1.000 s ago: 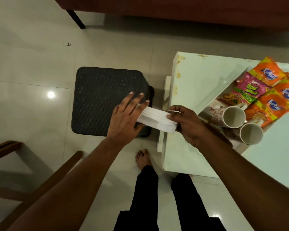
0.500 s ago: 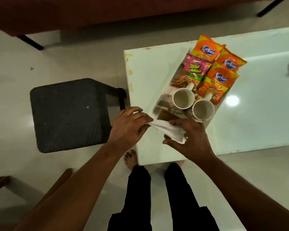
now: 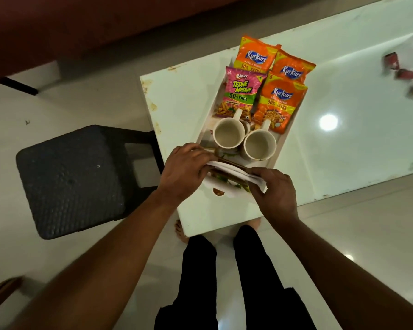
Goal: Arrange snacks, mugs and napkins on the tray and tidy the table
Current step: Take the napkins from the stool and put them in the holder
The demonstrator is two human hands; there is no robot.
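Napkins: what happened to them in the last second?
The left hand and right hand carried the folded napkins from over the black stool to the near end of the tray, holding them throughout. The snack packets and two mugs stayed put on the tray.

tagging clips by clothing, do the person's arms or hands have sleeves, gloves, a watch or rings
The left forearm and right forearm are bare as far up as the frame shows, with no sleeves. The left hand and right hand wear no gloves, and no watch, bracelet or ring shows on the visible sides.
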